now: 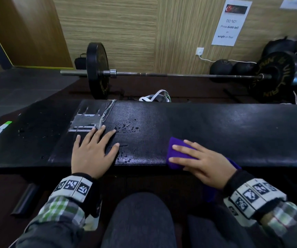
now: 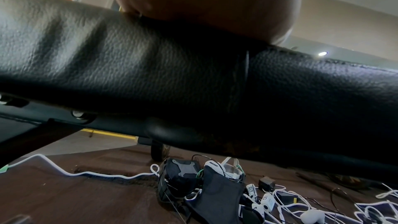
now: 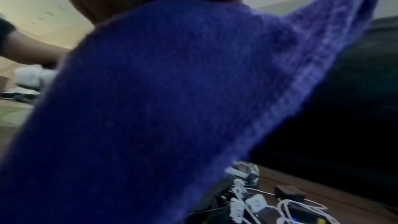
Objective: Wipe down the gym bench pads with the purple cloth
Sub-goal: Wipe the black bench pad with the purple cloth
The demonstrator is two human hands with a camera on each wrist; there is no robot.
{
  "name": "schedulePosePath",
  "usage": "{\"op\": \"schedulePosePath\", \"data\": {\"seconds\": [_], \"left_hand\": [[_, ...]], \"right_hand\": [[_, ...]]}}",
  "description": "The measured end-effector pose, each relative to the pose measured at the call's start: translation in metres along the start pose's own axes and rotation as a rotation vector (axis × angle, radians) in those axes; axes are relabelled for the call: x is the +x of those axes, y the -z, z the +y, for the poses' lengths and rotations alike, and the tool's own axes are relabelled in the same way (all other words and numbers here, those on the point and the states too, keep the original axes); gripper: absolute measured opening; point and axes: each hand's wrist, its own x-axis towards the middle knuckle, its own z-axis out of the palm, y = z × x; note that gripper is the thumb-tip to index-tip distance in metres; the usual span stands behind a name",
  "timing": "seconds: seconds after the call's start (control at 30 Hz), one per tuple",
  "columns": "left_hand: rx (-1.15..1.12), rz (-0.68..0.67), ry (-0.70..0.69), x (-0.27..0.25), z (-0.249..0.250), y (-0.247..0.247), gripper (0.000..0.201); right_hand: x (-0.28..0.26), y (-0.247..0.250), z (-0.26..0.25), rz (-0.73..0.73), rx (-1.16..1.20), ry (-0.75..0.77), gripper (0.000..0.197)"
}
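Note:
A long black gym bench pad (image 1: pixel 215 129) runs across the head view, with water droplets (image 1: pixel 126 127) near its middle and a worn, taped patch (image 1: pixel 88 119) on the left. My left hand (image 1: pixel 94 149) lies flat on the pad with its fingers spread. To the right, my right hand (image 1: pixel 199 163) presses the purple cloth (image 1: pixel 175 154) flat against the pad's near edge with straight fingers. The purple cloth (image 3: pixel 172 100) hangs over the edge and fills the right wrist view. In the left wrist view the bench pad (image 2: pixel 150 67) shows from the side, beneath my palm.
A barbell (image 1: pixel 162 74) with black plates lies on the floor behind the bench, beside dark medicine balls (image 1: pixel 221 68) by the wall. White cables and small devices (image 2: pixel 237 193) are piled on the brown floor under the bench. My knees (image 1: pixel 140 221) are against the near side.

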Motion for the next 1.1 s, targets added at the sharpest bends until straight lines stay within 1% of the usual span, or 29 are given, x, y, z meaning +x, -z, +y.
{"op": "schedulePosePath", "data": {"seconds": [0.07,0.13,0.2,0.23,0.3,0.37,0.43,0.53,0.57,0.63,0.67,0.7,0.73,0.83,0.97,1.1], "left_hand": [[-0.001,-0.001,0.004,0.0,0.0,0.0,0.073],[-0.004,-0.001,0.008,0.0,0.001,0.0,0.073],[-0.004,-0.002,0.011,0.0,0.001,0.001,0.072],[-0.002,-0.003,0.012,0.001,0.002,0.001,0.071],[0.001,-0.007,0.014,0.002,0.001,0.002,0.07],[0.004,-0.014,0.009,0.002,0.0,0.002,0.073],[-0.015,-0.041,-0.006,0.002,-0.002,0.004,0.079],[-0.059,-0.124,-0.07,0.004,-0.013,0.01,0.088],[-0.067,-0.134,-0.097,0.005,-0.02,0.014,0.088],[-0.064,-0.125,-0.139,0.005,-0.037,0.02,0.084],[-0.058,-0.123,-0.147,0.004,-0.044,0.022,0.081],[-0.049,-0.123,-0.151,0.003,-0.05,0.023,0.078],[-0.039,-0.122,-0.156,0.001,-0.053,0.023,0.075],[-0.029,-0.094,-0.15,0.002,-0.052,0.02,0.072],[-0.035,-0.082,-0.13,0.006,-0.055,0.013,0.071],[-0.029,-0.064,-0.132,0.005,-0.057,0.011,0.076]], "right_hand": [[0.0,0.005,0.011,0.012,0.054,-0.139,0.04],[0.012,0.006,0.014,0.036,0.101,-0.261,0.042],[0.031,0.004,0.007,0.051,0.116,-0.356,0.041],[0.041,0.002,0.0,0.059,0.121,-0.375,0.041],[0.057,-0.003,-0.018,0.064,0.118,-0.339,0.04],[0.063,-0.007,-0.034,0.057,0.084,-0.242,0.042],[0.058,-0.005,-0.037,0.002,0.116,-0.155,0.05],[0.035,0.01,-0.02,-0.178,0.225,-0.034,0.072],[0.029,0.019,-0.013,-0.255,0.202,0.002,0.081],[0.019,0.031,-0.001,-0.41,0.069,0.039,0.099],[0.016,0.033,0.004,-0.452,0.013,0.05,0.103],[0.015,0.033,0.007,-0.447,-0.013,0.065,0.103],[0.016,0.029,0.008,-0.394,-0.013,0.091,0.1],[0.026,0.012,0.0,-0.176,0.001,0.099,0.081],[0.041,-0.011,-0.018,-0.004,-0.028,0.044,0.074],[0.036,-0.02,-0.024,0.115,-0.059,0.058,0.072]]}}
